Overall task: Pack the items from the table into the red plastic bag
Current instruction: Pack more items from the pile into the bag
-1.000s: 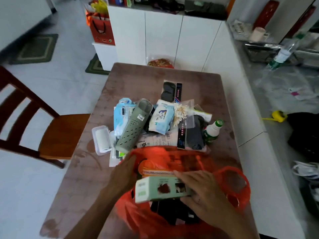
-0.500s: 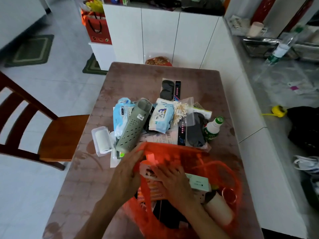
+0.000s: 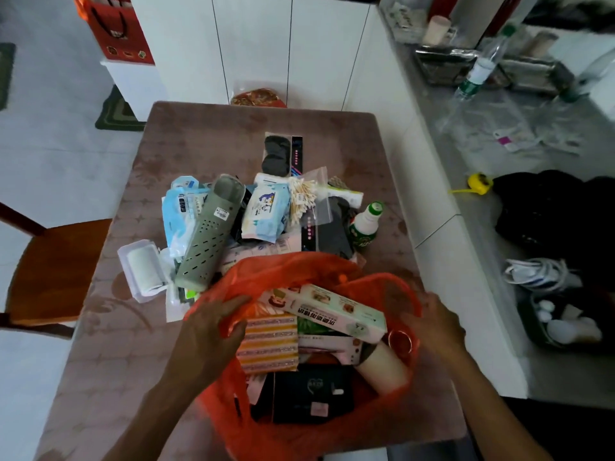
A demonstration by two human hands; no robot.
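At the table's near edge, the red plastic bag (image 3: 299,437) stood open; my left hand (image 3: 206,331) gripped its left rim, my right hand (image 3: 432,327) its right rim, withdrawn since half a second earlier from the green box (image 3: 336,311) inside. Bare tabletop (image 3: 206,138) lay beyond the unpacked pile (image 3: 253,214).

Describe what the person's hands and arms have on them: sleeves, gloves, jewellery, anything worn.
Nothing worn shows. The left hand and right hand are bare, with no gloves, and no rings or watch can be made out. Both forearms are uncovered right to the bottom edge of the head view, so no sleeve or cuff appears. The picture is dim, so fine details could be missed.
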